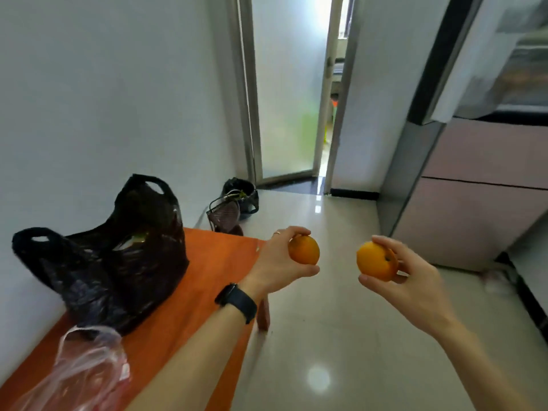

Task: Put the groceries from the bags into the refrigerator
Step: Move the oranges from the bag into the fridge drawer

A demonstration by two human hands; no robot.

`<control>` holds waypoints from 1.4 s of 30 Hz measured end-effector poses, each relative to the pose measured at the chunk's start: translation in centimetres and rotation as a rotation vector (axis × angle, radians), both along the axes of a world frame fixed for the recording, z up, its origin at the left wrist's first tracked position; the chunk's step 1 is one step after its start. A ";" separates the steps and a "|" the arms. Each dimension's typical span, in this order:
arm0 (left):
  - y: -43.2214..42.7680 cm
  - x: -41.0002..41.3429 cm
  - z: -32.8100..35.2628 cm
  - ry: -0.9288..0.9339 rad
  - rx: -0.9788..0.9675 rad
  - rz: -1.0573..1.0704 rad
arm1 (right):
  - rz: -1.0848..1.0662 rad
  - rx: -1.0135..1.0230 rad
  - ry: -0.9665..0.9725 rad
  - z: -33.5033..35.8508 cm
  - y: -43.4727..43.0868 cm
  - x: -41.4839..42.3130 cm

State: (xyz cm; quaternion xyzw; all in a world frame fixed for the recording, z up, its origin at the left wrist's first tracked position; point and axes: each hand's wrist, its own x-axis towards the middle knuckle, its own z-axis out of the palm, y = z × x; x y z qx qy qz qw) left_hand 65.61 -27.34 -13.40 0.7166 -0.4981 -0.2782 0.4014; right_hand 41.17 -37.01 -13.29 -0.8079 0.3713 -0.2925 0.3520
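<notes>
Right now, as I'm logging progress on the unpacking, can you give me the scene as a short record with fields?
left hand: holds an orange, raised in front
right hand: holds a second orange, over the floor
black bag: on the table, by the wall, handles up
clear bag: on the table, nearer the camera
refrigerator: ahead on the right; neither orange inside yet

Larger bag (118, 256) on the table (213, 262) at left, smaller bag (89, 360) before it; refrigerator (474, 203) at right; doorway (287, 99) behind, between both.
</notes>
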 end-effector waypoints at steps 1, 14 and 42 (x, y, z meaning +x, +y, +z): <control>-2.0 -2.3 0.5 -0.024 -0.004 -0.039 | -0.045 -0.023 -0.010 0.6 -1.2 -2.8; -25.0 -23.7 9.0 -0.163 -0.338 -0.311 | -0.402 -0.240 -0.118 7.7 -16.1 -27.2; -80.5 -34.6 16.8 -0.277 -0.502 -0.344 | -0.552 -0.285 -0.149 16.5 -66.9 -40.0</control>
